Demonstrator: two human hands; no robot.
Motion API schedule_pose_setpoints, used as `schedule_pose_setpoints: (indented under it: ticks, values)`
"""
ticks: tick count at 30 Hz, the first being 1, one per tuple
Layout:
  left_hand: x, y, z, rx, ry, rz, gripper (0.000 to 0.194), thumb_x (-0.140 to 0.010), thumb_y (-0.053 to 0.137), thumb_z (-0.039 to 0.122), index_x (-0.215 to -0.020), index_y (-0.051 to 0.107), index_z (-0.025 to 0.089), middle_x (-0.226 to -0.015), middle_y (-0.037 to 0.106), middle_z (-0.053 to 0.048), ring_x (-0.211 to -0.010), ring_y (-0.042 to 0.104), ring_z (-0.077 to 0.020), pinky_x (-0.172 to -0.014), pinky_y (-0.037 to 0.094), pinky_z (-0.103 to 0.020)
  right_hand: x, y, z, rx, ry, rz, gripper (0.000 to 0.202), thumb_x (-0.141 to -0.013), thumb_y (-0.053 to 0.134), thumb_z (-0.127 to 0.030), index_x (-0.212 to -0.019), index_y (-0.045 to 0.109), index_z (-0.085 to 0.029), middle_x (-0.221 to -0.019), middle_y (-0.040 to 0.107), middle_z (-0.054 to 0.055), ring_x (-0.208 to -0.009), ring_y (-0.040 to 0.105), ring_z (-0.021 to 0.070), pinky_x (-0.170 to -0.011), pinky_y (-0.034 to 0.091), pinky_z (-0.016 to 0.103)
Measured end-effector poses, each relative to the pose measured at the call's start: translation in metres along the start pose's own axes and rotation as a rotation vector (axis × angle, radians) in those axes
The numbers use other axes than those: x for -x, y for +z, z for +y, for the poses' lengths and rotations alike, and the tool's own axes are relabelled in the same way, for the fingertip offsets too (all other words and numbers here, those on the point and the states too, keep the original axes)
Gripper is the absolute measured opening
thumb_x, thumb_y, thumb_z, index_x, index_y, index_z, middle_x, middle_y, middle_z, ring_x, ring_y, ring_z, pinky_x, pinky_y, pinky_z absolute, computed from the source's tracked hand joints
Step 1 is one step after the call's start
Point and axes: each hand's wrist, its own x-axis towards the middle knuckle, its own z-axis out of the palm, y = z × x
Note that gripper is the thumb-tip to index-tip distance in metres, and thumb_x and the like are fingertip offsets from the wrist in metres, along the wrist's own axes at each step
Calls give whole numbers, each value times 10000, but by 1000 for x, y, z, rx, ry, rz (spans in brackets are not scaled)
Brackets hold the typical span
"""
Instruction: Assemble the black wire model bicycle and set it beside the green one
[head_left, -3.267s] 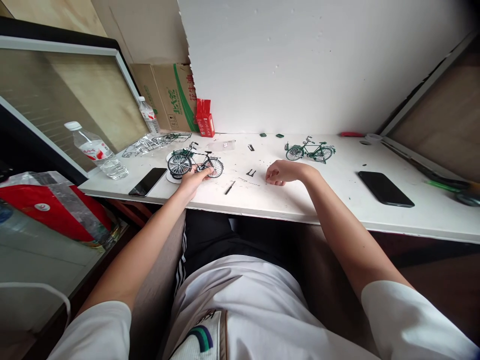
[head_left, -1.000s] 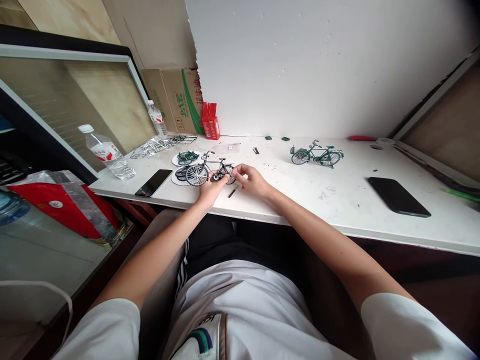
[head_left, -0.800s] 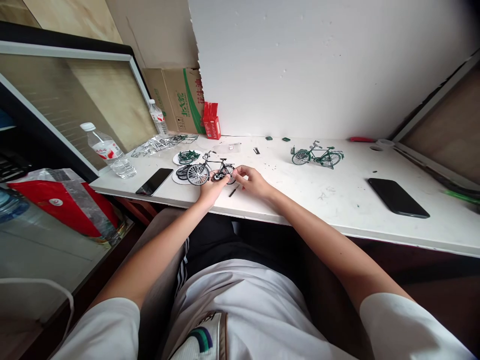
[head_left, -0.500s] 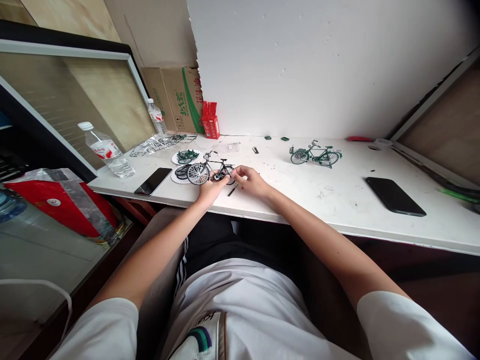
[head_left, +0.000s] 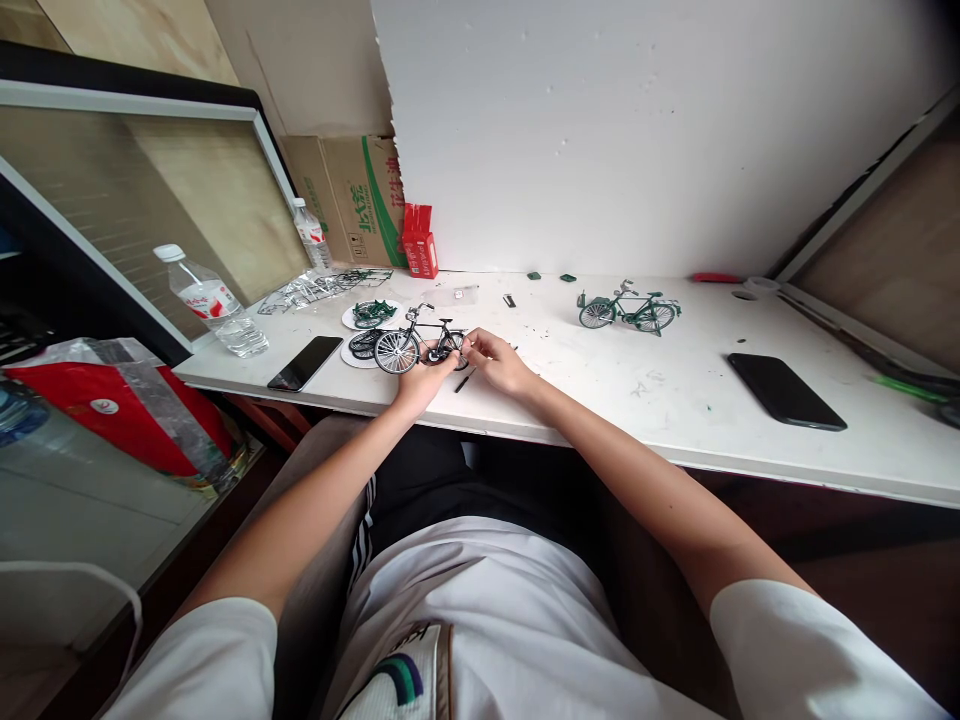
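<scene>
A black model bicycle (head_left: pixel 397 350) with silvery wheels is held upright above the table's near side, its front wheel pointing left. My left hand (head_left: pixel 426 378) is closed around its lower rear part from below. At the rear wheel, my right hand (head_left: pixel 493 360) pinches with thumb and fingers; whether a small part is between the fingertips is hidden. Just below the hands lies a thin black stick-like piece (head_left: pixel 463 381). Behind the front wheel, a white plate (head_left: pixel 349 356) carries black bicycle parts, and a second plate (head_left: pixel 349 318) bears green ones.
A green model bicycle (head_left: pixel 628 308) stands at the right rear of the white table (head_left: pixel 600 400). Phones lie at left (head_left: pixel 306 362) and right (head_left: pixel 786 390). Water bottles (head_left: pixel 214 305), a red box (head_left: pixel 420 242) and clear packaging (head_left: pixel 300 292) occupy the back left.
The hands and the black model bicycle keep nearly the same pose. The whole view has shifted very slightly.
</scene>
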Motion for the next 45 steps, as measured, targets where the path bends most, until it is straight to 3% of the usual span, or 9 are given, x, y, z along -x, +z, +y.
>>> schedule_pose_setpoints:
  ticks: [6,24,33,37,42,45]
  values:
    - [0,0,-2,3,17,-14,342,-840,877,371,-1108,759,194,-1179,819,-104,-1171,783,-279,-1132,604,-431,2,0,-4,96,3,6,221,-1040,520,-459,-1032,571,-244,-950,701,32,-893,620,217,-861,502,347]
    - [1,4,5,60,-92,38,369,-815,905,306,-1108,733,161,-1093,814,-96,-973,812,-250,-922,694,-414,4,3,-6,151,-93,100,314,-1059,510,-500,-968,622,-221,-925,731,56,-830,630,217,-796,479,354]
    - [0,3,7,53,-98,78,356,-813,914,299,-1084,730,160,-1144,799,-108,-1037,798,-270,-929,676,-414,7,3,-11,198,-107,148,328,-1080,482,-469,-986,665,-213,-878,748,53,-813,675,222,-769,509,344]
    - [-1,2,5,94,-113,111,372,-811,913,279,-1104,721,155,-1182,792,-114,-1021,796,-252,-913,673,-390,7,4,-10,229,-157,140,276,-1025,522,-299,-1161,743,-206,-921,783,46,-860,725,231,-767,532,336]
    - [-2,1,1,111,-115,127,387,-802,923,285,-1103,717,157,-1166,787,-111,-1012,792,-253,-909,671,-399,6,4,-7,318,-168,219,257,-903,544,-135,-981,782,-193,-909,796,56,-829,730,234,-770,547,353]
    - [-3,2,1,107,-107,128,362,-801,916,279,-1085,727,156,-1175,785,-110,-1018,784,-249,-888,672,-380,6,3,-8,304,-173,223,312,-908,539,-120,-1069,795,-197,-897,798,45,-830,729,237,-785,562,363]
